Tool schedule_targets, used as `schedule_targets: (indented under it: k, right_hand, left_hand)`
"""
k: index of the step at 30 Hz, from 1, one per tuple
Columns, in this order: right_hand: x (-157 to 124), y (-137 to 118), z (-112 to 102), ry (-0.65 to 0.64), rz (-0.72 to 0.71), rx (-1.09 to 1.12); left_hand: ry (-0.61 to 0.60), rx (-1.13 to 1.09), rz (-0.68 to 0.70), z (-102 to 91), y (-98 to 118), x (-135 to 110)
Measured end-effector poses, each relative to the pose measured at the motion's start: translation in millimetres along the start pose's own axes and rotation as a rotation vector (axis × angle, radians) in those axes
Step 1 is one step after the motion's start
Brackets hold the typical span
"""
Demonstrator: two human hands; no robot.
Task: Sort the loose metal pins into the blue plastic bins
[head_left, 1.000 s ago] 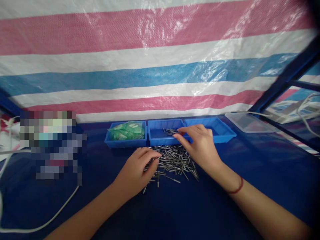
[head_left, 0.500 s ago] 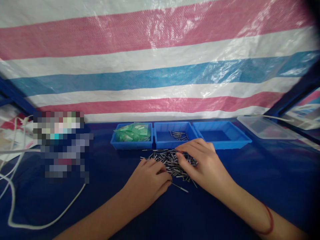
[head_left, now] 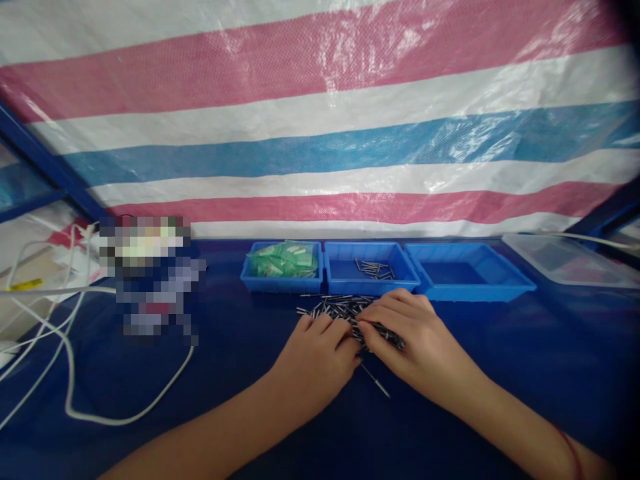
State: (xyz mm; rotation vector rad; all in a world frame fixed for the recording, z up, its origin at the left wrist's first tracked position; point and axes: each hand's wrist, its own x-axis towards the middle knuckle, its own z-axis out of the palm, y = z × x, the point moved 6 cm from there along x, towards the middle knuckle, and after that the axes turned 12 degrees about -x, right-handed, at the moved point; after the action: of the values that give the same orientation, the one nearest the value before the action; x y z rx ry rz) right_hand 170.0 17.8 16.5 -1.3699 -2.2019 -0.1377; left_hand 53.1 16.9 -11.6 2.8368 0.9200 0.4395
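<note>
Blue tabletop [head_left: 225, 387]: pin pile [head_left: 340, 308] axes jumbled; left hand [head_left: 315, 363], right hand [head_left: 420, 341] fingers curled atop, grip unclear.

Three blue trays [head_left: 475, 292] in the far row; one clear container [head_left: 565, 263], far right; one near pile of pins [head_left: 340, 308].

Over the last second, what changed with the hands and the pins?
The right hand drew back from the middle tray to the pin pile, meeting the left hand, which stayed on the pile's near edge. Whether either grip holds a pin cannot be told. The few pins in that tray, the green packets in the left tray and the right tray are unchanged.
</note>
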Motion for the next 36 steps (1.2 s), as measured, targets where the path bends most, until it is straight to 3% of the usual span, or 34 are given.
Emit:
schedule_targets:
  k: [15,19,24,31,36]
  right_hand:
    - [0.8,-3.3,1.8,-0.030,-0.022,0.007]
    - [1.0,-2.7,1.2,-0.032,-0.023,0.010]
    - [2.9,-2.7,-1.4,-0.069,0.030,0.171]
    - [2.1,2.5,8.3,-0.169,0.171,0.460]
    - [0.1,7.0,13.0,-0.203,0.229,0.567]
  left_hand:
    - [-0.034,0.009,-0.070,3.0,4.2,-2.5]
    - [0.045,-0.025,-0.070,2.3,0.7,-2.6]
    - [0.202,-0.230,-0.108,-13.0,-13.3,0.9]
    - [0.252,-0.624,-0.112,-29.3,-20.6,2.1]
    - [0.276,-0.697,-0.191,-28.6,-25.1,0.9]
